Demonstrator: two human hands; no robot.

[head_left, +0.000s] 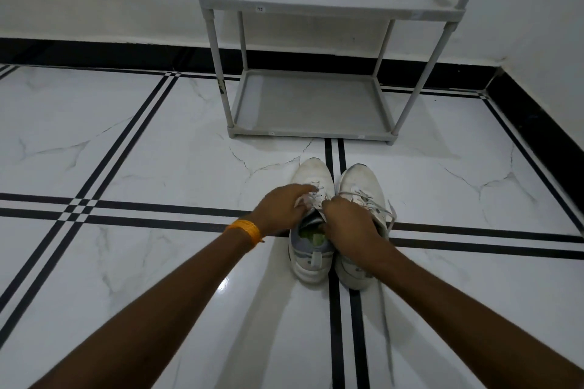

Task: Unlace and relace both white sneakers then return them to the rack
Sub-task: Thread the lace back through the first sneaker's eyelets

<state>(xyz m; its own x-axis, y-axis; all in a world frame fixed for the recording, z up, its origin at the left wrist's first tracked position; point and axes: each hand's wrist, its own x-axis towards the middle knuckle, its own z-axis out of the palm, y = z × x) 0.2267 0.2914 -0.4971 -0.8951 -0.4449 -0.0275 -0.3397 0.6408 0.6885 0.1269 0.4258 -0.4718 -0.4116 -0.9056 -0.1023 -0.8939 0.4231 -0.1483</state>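
Note:
Two white sneakers stand side by side on the floor, toes pointing away from me: the left sneaker [311, 174] and the right sneaker [360, 178]. My left hand [281, 208], with an orange band at the wrist, pinches the lace [311, 197] on the left sneaker's upper. My right hand [347, 221] grips the lace at the same shoe's tongue and hides part of the right sneaker's opening. A loose lace [384, 208] from the right sneaker trails over its side. The grey two-shelf rack [311, 134] stands just beyond the shoes, both shelves bare.
White marble floor tiles with black stripe lines [126, 136] spread all around. A white wall with a black skirting [94, 50] runs behind the rack and along the right side.

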